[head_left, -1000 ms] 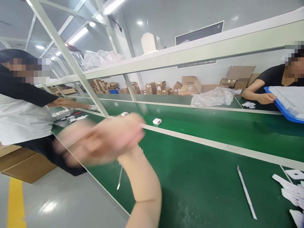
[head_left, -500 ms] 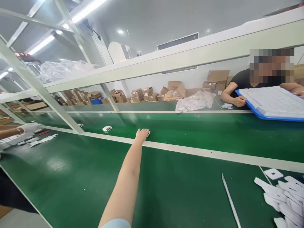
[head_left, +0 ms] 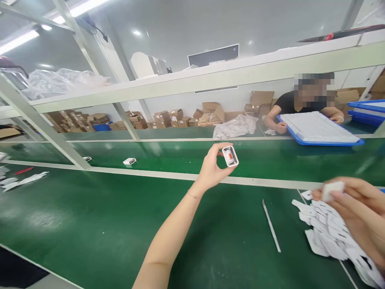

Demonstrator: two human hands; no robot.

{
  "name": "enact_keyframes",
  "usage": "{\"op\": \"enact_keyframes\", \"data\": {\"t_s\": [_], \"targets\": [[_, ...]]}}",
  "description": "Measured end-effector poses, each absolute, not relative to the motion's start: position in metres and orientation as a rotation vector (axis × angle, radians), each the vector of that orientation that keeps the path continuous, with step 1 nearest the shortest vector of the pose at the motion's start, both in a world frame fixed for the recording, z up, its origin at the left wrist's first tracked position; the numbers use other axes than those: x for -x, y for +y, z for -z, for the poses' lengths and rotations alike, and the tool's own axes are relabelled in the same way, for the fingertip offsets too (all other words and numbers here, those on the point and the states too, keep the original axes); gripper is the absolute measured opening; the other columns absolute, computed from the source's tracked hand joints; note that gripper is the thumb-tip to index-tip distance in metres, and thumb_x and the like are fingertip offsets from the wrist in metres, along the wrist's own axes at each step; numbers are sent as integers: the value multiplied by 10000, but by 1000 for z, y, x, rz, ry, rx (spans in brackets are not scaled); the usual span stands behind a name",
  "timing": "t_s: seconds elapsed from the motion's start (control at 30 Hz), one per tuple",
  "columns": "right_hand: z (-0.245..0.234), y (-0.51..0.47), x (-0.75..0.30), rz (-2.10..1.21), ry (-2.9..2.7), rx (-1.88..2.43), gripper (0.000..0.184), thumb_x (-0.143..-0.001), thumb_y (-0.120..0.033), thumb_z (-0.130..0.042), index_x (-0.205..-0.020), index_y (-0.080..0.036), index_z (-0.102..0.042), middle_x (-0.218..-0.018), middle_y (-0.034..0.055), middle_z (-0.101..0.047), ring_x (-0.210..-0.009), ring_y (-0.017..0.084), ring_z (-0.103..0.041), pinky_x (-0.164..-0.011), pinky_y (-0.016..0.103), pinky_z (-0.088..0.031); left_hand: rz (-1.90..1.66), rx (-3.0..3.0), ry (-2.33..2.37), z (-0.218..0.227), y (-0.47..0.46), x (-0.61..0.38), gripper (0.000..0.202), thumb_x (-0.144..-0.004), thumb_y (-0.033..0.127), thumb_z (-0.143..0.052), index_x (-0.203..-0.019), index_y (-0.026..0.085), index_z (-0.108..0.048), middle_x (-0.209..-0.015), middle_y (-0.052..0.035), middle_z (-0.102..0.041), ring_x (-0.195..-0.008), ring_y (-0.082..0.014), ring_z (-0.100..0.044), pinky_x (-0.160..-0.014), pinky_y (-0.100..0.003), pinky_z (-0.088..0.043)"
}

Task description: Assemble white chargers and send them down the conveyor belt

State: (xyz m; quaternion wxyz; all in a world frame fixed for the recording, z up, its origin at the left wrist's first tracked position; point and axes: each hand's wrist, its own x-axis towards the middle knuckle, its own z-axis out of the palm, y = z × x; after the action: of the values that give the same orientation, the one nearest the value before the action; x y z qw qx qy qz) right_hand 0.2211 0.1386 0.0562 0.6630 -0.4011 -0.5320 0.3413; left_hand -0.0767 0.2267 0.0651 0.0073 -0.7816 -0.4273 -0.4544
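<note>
My left hand point(head_left: 214, 168) is raised above the green conveyor belt point(head_left: 180, 154) and pinches a small white plastic part point(head_left: 230, 156) with a red and metal inside between thumb and fingers. My right hand point(head_left: 355, 210) is at the right edge, blurred, with a small white piece point(head_left: 332, 188) in its fingertips, above a pile of flat white card cut-outs point(head_left: 327, 235). Two more white parts point(head_left: 129, 161) point(head_left: 87, 159) lie further left on the belt.
A thin white strip point(head_left: 271, 226) lies on the green table point(head_left: 105, 233). Across the belt a person point(head_left: 303, 105) holds a blue tray point(head_left: 319, 129) of white items beside a clear plastic bag point(head_left: 236, 125). Cardboard boxes point(head_left: 168, 117) line the back. White cut-outs point(head_left: 24, 180) lie far left.
My left hand picked the white part off the belt and lifted it toward me. My right hand came into view at the right. The view panned right; the left co-worker's hand left the frame.
</note>
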Motion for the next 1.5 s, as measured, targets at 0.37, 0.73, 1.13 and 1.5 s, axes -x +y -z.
{"op": "enact_keyframes", "data": {"t_s": [0.37,0.73,1.13,1.5], "targets": [[-79,129,-174,-568,-1466,598,271,-866,-201,-742,-1116,-303,-719,-922,7,-706,-819,185,-685,-718,295,-590,1767,2742,-798,-79,147,37,542,-817,212,-770,-1311,225,-547,-1283,-87,-668,-1182,-208,-640,-1029,-333,-517],[-77,132,-170,-602,-1732,713,177,-922,-228,-696,-1058,-341,-705,-955,-11,-662,-876,143,-617,-749,236,-526,1579,2867,-752,-69,146,30,608,-845,270,-759,-1398,260,-507,-1292,-103,-643,-1160,-225,-637,-978,-361,-558],[-75,137,-165,-759,-1553,843,131,-860,-367,-771,-977,-318,-738,-902,2,-696,-853,168,-642,-750,265,-537,1620,2756,-854,-62,148,29,670,-861,323,-743,-1432,288,-394,-1301,-105,-643,-1161,-247,-652,-947,-392,-574],[-75,133,-168,-490,-1761,774,199,-939,-349,-670,-1126,-411,-698,-1228,25,-573,-1261,247,-492,-985,371,-476,1528,2575,-567,-67,148,27,85,-960,262,-594,-1040,236,-587,-1233,-113,-649,-1029,-200,-658,-1021,-461,-443]]}}
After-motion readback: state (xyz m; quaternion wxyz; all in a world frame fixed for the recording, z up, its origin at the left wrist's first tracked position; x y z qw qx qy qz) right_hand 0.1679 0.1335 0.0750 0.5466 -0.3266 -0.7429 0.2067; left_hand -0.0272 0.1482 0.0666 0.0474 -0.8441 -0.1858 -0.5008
